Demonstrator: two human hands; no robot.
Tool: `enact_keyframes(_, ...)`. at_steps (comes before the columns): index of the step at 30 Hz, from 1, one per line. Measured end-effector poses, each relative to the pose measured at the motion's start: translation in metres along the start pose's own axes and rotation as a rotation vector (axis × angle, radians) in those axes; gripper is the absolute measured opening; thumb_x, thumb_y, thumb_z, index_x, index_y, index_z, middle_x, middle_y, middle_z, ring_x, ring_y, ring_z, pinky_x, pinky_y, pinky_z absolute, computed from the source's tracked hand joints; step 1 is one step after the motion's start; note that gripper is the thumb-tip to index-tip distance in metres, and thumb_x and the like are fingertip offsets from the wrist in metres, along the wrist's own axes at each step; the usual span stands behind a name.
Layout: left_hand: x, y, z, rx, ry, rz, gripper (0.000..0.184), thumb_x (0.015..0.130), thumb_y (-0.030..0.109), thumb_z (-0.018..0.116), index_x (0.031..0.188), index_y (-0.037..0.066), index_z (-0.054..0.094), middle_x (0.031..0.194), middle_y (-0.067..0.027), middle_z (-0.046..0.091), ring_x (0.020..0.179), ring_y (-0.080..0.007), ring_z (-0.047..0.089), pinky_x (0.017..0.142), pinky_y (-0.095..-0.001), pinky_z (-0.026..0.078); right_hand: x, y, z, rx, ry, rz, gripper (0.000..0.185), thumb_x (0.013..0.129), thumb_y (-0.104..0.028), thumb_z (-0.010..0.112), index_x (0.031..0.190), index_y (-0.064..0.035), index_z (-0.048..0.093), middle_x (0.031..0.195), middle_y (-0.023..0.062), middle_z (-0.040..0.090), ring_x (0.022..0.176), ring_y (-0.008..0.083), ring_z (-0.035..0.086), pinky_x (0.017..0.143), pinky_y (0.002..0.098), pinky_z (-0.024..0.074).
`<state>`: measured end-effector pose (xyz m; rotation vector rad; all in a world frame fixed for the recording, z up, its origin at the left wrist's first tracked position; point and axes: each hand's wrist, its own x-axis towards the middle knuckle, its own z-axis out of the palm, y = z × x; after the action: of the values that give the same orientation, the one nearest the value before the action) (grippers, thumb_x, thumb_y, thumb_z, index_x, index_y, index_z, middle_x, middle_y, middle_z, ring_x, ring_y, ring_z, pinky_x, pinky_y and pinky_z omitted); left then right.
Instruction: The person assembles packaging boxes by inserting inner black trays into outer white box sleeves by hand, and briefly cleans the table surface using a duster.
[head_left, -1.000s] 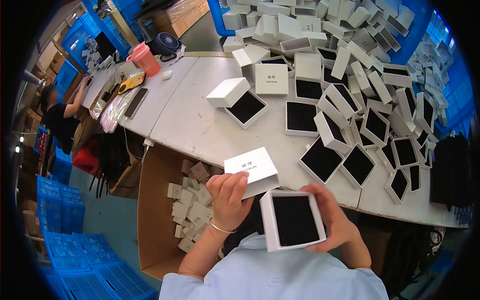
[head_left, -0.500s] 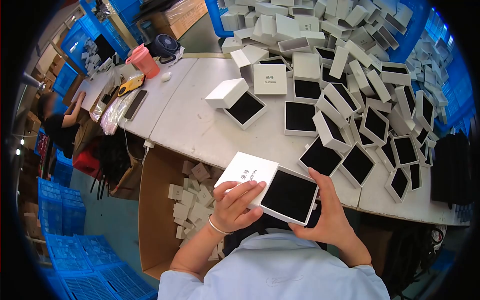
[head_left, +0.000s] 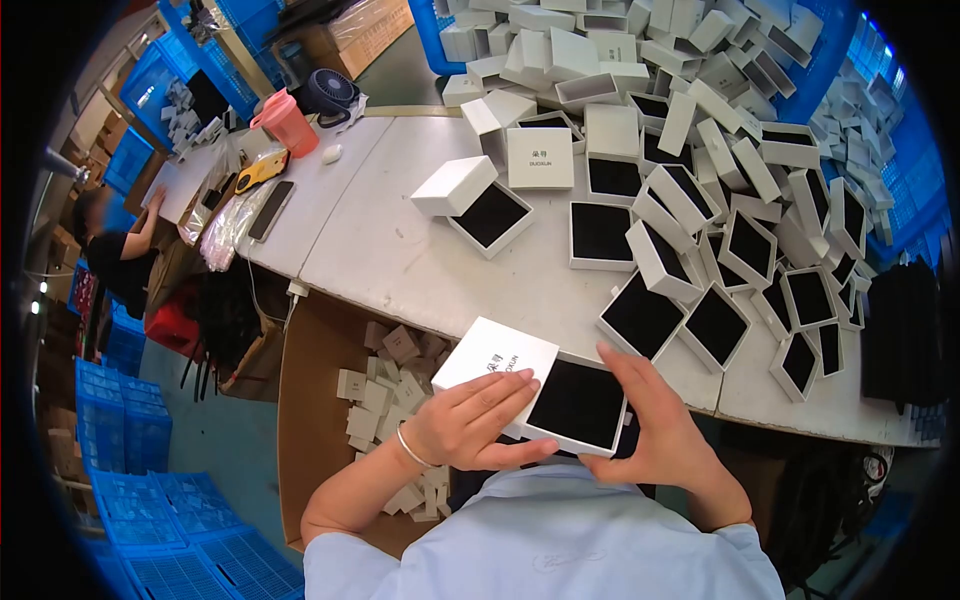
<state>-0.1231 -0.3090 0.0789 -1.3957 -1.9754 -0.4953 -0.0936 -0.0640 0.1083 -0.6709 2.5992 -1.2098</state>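
In front of my body I hold a white gift box in two parts. The white lid (head_left: 492, 349), printed with dark lettering, overlaps the left side of the box base (head_left: 577, 403), which has a black lining. My left hand (head_left: 478, 420) lies across the lid with its fingers together, the thumb reaching the base's near edge. My right hand (head_left: 662, 428) spans the base's right end, index finger at the far corner and thumb at the near one. Beyond my right hand, on the table, lies a lined box base (head_left: 643, 317).
Many white boxes and lids are heaped on the table (head_left: 370, 240) at the right, reaching a blue crate (head_left: 432, 38). A carton (head_left: 300, 430) of small boxes stands below at left. A phone (head_left: 271, 211), pink jug (head_left: 288, 124) and fan (head_left: 331, 91) lie left; a person (head_left: 125, 250) sits beyond.
The lid and base have shifted slightly down and stay overlapped. My left fingers have straightened and slid farther over the lid. My right hand's fingers have moved a little left.
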Motion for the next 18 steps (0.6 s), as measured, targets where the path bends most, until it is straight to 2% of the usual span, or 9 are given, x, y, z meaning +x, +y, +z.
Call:
enact_keyframes(2, 0.001, 0.002, -0.004, -0.05, 0.006, -0.108, 0.034, 0.083, 0.034, 0.066, 0.114, 0.023, 0.056, 0.097, -0.0152, 0.064, 0.087, -0.0258, 0.066, 0.073, -0.0313, 0.056, 0.003, 0.007, 0.015, 0.287, 0.161, -0.1, 0.094, 0.07, -0.037, 0.073, 0.142, -0.0021, 0.023, 0.131, 0.0229, 0.037, 0.12, 0.0378, 0.04, 0.099, 0.0405, 0.035)
enact_keyframes(3, 0.004, 0.01, -0.001, -0.022, 0.027, -0.05, 0.032, 0.083, 0.032, 0.066, 0.111, 0.02, 0.057, 0.097, -0.0156, 0.064, 0.089, -0.0266, 0.066, 0.074, -0.032, 0.056, 0.005, 0.01, 0.026, 0.287, 0.165, -0.099, 0.094, 0.07, -0.037, 0.073, 0.142, -0.0021, 0.023, 0.131, 0.0229, 0.037, 0.12, 0.0378, 0.04, 0.099, 0.0405, 0.035)
enact_keyframes(5, 0.0, 0.023, 0.007, -0.061, 0.095, -0.17, 0.026, 0.083, 0.028, 0.066, 0.104, 0.014, 0.06, 0.098, -0.0167, 0.064, 0.09, -0.0281, 0.066, 0.073, -0.0333, 0.056, 0.01, 0.011, 0.042, 0.372, 0.582, -0.294, 0.092, 0.082, -0.056, 0.054, 0.143, 0.0029, 0.017, 0.143, 0.0272, 0.022, 0.134, 0.0408, 0.02, 0.108, 0.0457, 0.0183)
enact_keyframes(6, -0.002, 0.027, 0.009, -0.084, 0.096, -0.243, 0.025, 0.083, 0.026, 0.066, 0.102, 0.011, 0.061, 0.098, -0.0171, 0.064, 0.09, -0.0285, 0.066, 0.073, -0.0336, 0.056, 0.013, 0.007, 0.04, 0.368, 0.589, -0.299, 0.092, 0.082, -0.056, 0.054, 0.143, 0.0029, 0.017, 0.143, 0.0272, 0.022, 0.134, 0.0408, 0.02, 0.108, 0.0457, 0.0183)
enact_keyframes(8, -0.001, 0.029, 0.005, -0.093, 0.097, -0.294, 0.023, 0.083, 0.023, 0.065, 0.101, 0.009, 0.06, 0.1, -0.0174, 0.064, 0.09, -0.0296, 0.065, 0.073, -0.0344, 0.056, 0.018, -0.004, 0.031, 0.201, 0.572, -0.406, 0.09, 0.088, -0.063, 0.035, 0.143, 0.0042, 0.013, 0.148, 0.0287, 0.008, 0.138, 0.0421, 0.008, 0.109, 0.0495, 0.0086)
enact_keyframes(10, -0.004, 0.025, -0.001, -0.064, 0.136, -0.292, 0.019, 0.084, 0.014, 0.063, 0.098, 0.003, 0.059, 0.104, -0.0184, 0.064, 0.092, -0.0324, 0.064, 0.077, -0.0364, 0.054, 0.023, -0.008, 0.031, 0.213, 0.527, -0.391, 0.086, 0.09, -0.06, 0.033, 0.144, 0.003, 0.012, 0.149, 0.0267, 0.006, 0.139, 0.0396, 0.009, 0.11, 0.0473, 0.0104)
enact_keyframes(12, -0.001, 0.028, -0.012, -0.054, 0.103, -0.336, 0.018, 0.082, 0.009, 0.063, 0.099, 0.003, 0.058, 0.105, -0.0186, 0.063, 0.094, -0.0332, 0.064, 0.078, -0.0372, 0.053, 0.029, -0.012, 0.034, 0.458, 0.41, -0.286, 0.08, 0.093, -0.055, 0.031, 0.144, 0.0026, 0.012, 0.15, 0.0247, 0.004, 0.139, 0.0371, 0.008, 0.11, 0.0453, 0.0098)
enact_keyframes(15, -0.006, 0.036, -0.017, -0.006, 0.07, -0.442, 0.02, 0.082, 0.007, 0.062, 0.101, 0.003, 0.057, 0.106, -0.0185, 0.063, 0.094, -0.0324, 0.064, 0.078, -0.037, 0.054, 0.04, -0.016, 0.039, 0.485, 0.396, -0.317, 0.076, 0.094, -0.053, 0.028, 0.144, 0.0019, 0.012, 0.15, 0.0237, 0.005, 0.139, 0.0359, 0.009, 0.11, 0.044, 0.0095)
enact_keyframes(18, -0.009, 0.031, -0.027, 0.044, 0.11, -0.43, 0.021, 0.081, 0.006, 0.063, 0.101, 0.003, 0.058, 0.105, -0.0178, 0.064, 0.094, -0.0314, 0.064, 0.077, -0.0363, 0.054, 0.051, -0.021, 0.04, 0.502, 0.34, -0.339, 0.074, 0.095, -0.051, 0.028, 0.145, 0.0007, 0.012, 0.15, 0.0237, 0.005, 0.139, 0.0365, 0.009, 0.11, 0.0442, 0.0097)
